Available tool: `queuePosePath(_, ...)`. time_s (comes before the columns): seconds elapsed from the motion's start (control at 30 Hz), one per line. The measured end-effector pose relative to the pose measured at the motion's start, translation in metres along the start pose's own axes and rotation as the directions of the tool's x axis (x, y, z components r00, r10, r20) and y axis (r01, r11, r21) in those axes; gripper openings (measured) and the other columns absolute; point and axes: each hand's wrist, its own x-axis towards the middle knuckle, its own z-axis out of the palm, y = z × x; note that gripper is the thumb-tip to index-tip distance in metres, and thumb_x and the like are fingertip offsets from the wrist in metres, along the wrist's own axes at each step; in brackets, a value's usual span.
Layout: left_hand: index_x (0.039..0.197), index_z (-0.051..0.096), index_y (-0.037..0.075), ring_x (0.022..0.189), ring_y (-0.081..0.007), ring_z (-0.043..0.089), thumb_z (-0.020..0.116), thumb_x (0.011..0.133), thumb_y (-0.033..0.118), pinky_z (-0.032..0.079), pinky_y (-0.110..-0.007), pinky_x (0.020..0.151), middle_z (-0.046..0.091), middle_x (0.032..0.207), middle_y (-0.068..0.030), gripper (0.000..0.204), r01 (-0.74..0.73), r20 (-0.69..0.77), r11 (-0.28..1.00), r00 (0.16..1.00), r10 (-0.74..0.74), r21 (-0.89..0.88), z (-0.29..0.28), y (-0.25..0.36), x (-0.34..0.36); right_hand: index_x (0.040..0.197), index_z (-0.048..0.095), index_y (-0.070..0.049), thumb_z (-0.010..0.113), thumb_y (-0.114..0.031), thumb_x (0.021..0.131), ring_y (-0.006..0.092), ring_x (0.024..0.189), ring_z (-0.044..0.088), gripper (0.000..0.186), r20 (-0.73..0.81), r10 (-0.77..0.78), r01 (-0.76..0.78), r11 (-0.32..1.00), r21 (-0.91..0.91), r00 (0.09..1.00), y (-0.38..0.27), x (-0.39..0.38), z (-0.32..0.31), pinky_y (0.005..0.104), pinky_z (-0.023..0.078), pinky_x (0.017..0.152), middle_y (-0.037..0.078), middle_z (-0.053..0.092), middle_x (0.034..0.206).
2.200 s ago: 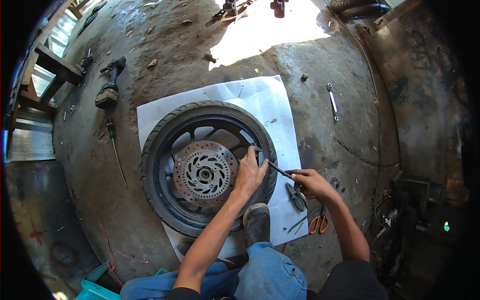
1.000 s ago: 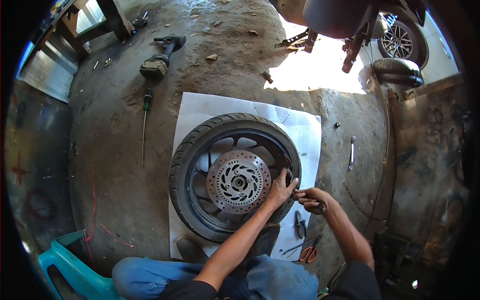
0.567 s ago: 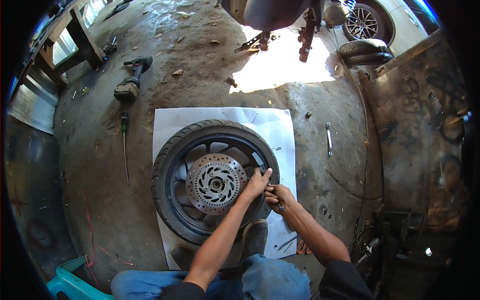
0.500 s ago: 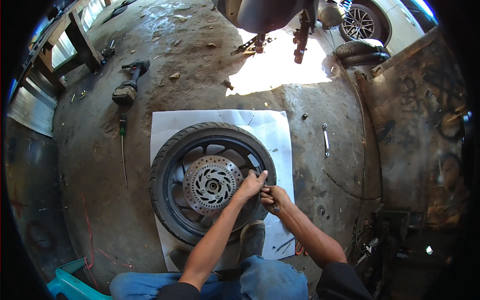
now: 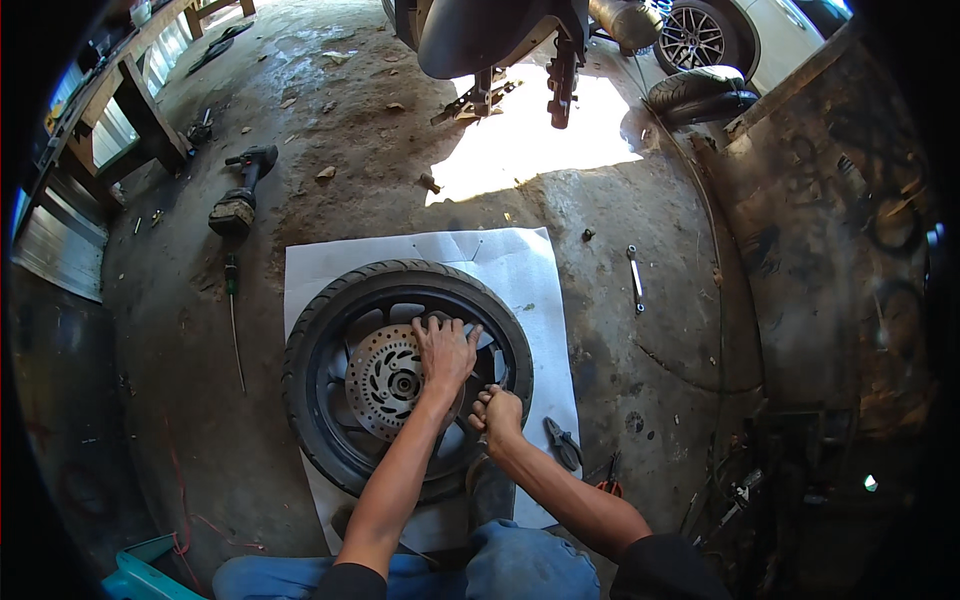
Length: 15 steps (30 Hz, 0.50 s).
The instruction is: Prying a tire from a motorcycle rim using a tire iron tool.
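A motorcycle wheel [image 5: 312, 420] with a black rim and tyre lies flat on a white sheet [image 5: 548, 300]. At its hub sits a drilled brake disc [image 5: 375, 400]. My left hand [image 5: 447, 352] lies open over the disc's right edge and the spokes, fingers spread. Beside it, over the right side of the rim, my right hand [image 5: 498, 412] is closed with fingers curled; whatever it grips is hidden. Pliers with dark handles [image 5: 563, 443] rest at the sheet's right edge, just right of my right forearm.
On the floor left are a cordless impact wrench [image 5: 242, 195] and a long green-handled screwdriver [image 5: 234, 310]. A spanner [image 5: 636, 280] lies to the right. An orange-handled tool [image 5: 610, 487] is near my right forearm. Motorcycle parts [image 5: 500, 45] overhang the far side.
My left hand has moved from the rim onto the disc's edge, its fingers spreading. My right hand has drawn back slightly from it. The pliers now show on the sheet. The view has shifted.
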Motion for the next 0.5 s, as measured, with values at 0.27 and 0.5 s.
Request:
queuePosePath(0.27, 0.099, 0.073, -0.001, 0.116, -0.0357, 0.056, 0.052, 0.103, 0.044, 0.024, -0.062, 0.114, 0.071, 0.105, -0.0170, 0.049, -0.057, 0.025, 0.985, 0.998, 0.062, -0.163, 0.007, -0.009, 0.004, 0.121, 0.049, 0.002, 0.047, -0.027, 0.109, 0.0262, 0.072, 0.064, 0.031, -0.088, -0.748, 0.624, 0.607, -0.493, 0.658, 0.094, 0.049, -0.010, 0.0411, 0.050, 0.060, 0.016, 0.061, 0.092)
queuePosePath(0.5, 0.101, 0.074, 0.001, 0.119, -0.0354, 0.057, 0.050, 0.103, 0.042, 0.022, -0.062, 0.115, 0.072, 0.110, -0.0176, 0.047, 0.006, 0.118, 0.961, 0.993, 0.028, -0.275, -0.007, -0.003, 0.008, 0.097, 0.054, -0.002, 0.062, -0.024, 0.103, 0.0188, 0.063, 0.052, 0.024, 0.059, -0.714, 0.555, 0.488, -0.674, 0.698, 0.003, -0.003, -0.106, 0.0378, 0.043, 0.060, 0.004, 0.055, 0.074)
